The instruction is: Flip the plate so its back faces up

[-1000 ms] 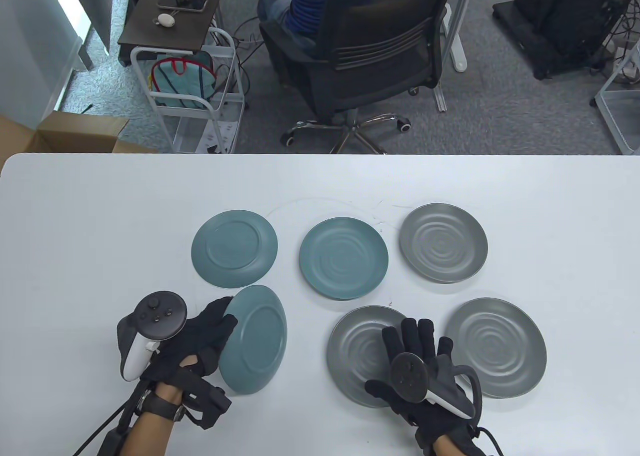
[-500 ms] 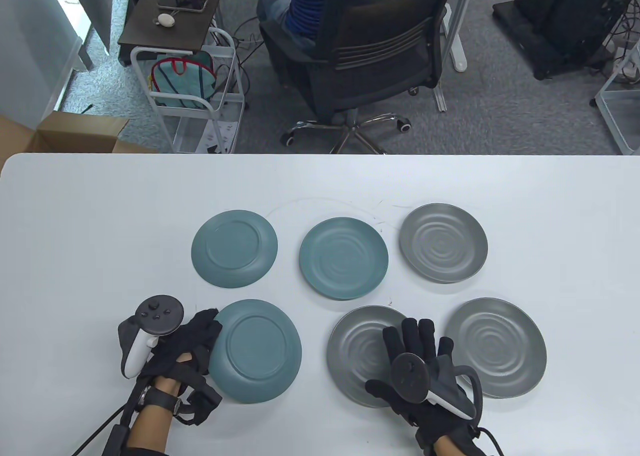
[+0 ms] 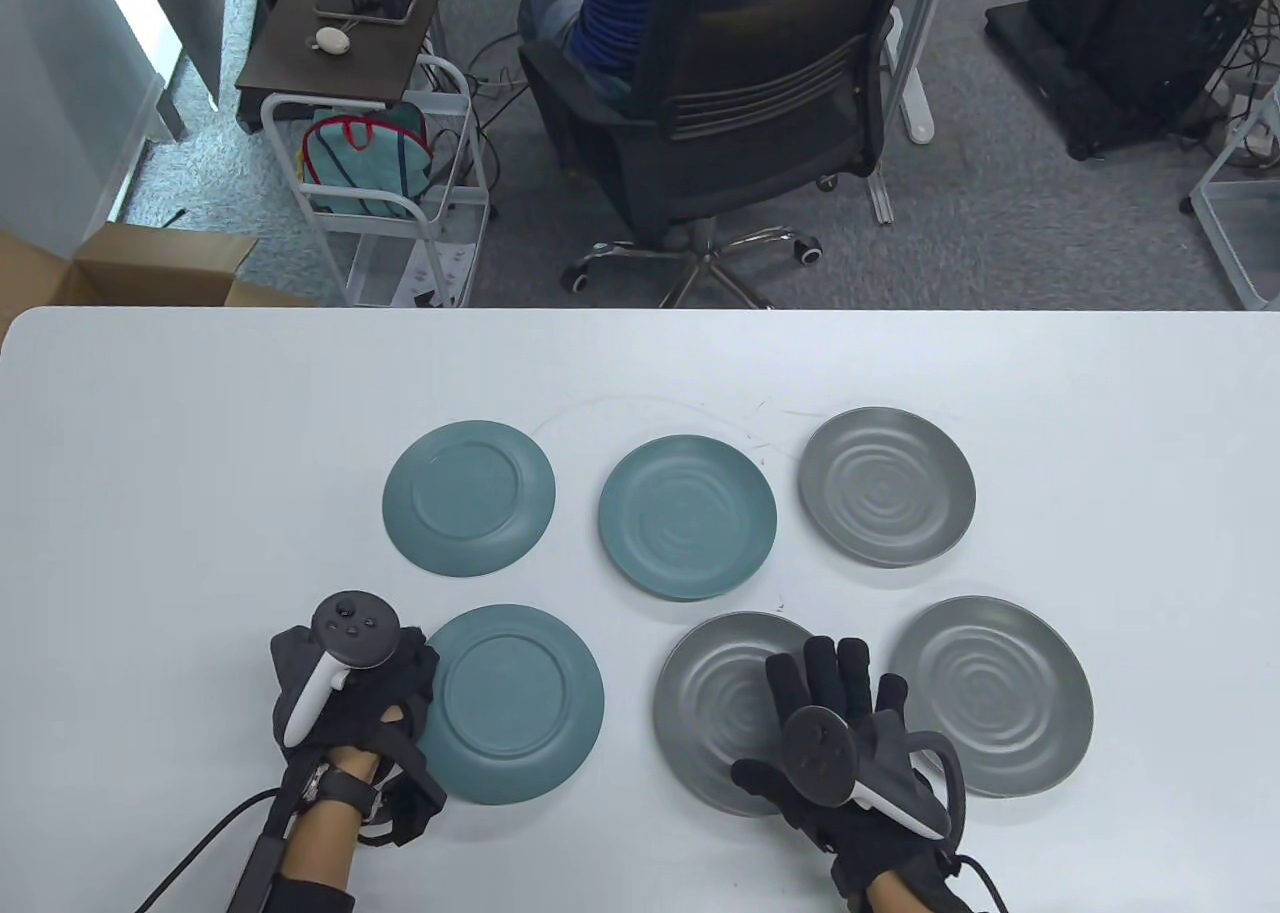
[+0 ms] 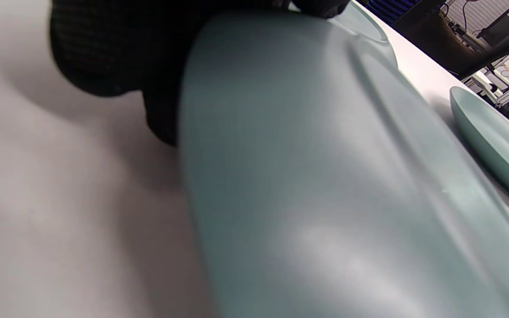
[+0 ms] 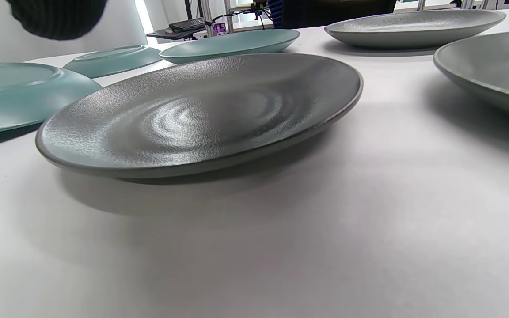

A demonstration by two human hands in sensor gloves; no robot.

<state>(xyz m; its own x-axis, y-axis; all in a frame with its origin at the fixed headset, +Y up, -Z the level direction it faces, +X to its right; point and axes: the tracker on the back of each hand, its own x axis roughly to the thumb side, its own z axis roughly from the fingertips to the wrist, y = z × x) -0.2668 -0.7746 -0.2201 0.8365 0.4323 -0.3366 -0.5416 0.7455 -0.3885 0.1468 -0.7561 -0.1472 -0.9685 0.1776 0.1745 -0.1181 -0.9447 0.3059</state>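
A teal plate [image 3: 515,703] lies flat, back up, at the front left of the table; it fills the left wrist view [image 4: 325,176]. My left hand [image 3: 425,688] holds its left rim, with dark fingers [image 4: 104,53] beside and under the edge. My right hand [image 3: 835,678] is open with fingers spread and rests over the right part of a grey plate [image 3: 715,698], which lies face up. That grey plate shows close in the right wrist view [image 5: 201,115], with one fingertip [image 5: 55,13] at the top left.
A second teal plate [image 3: 468,498] lies back up at the back left. A teal plate [image 3: 687,515] and a grey plate [image 3: 886,486] lie face up behind. Another grey plate [image 3: 992,695] lies face up at the front right. An office chair [image 3: 740,103] stands beyond the table.
The teal plate stood tilted on edge in my left hand and has come down flat, back up. My left hand turned and followed it down. My right hand has not moved.
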